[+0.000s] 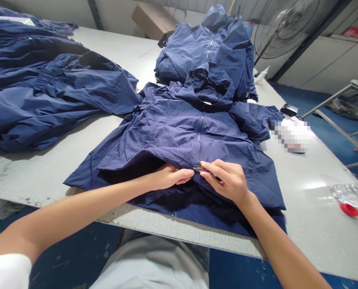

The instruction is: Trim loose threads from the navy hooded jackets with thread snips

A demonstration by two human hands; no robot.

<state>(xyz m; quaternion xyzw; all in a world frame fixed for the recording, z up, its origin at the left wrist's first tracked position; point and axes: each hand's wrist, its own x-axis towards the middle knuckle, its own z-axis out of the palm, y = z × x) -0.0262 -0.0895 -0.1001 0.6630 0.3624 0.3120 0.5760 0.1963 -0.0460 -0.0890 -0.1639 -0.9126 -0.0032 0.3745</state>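
Note:
A navy zip-front jacket [169, 132] lies spread on the table before me, its hood away from me and its zipper [200, 130] running down the middle. My left hand [169, 176] is closed on the lower hem by the zipper's end, with the thumb on top and some fingers under the cloth. In my right hand [227, 178] is a pair of small metal thread snips [198, 168], mostly covered by the fingers. Their blades point left and lie at the hem, close to my left thumb.
A stack of folded blue jackets [205, 48] stands behind. More navy garments [46, 88] are heaped at the left. On the right are a clear plastic bottle [352, 194] with a red cap [349, 209] and a small black object [289, 109]. A large fan [287, 24] stands beyond the table [311, 176].

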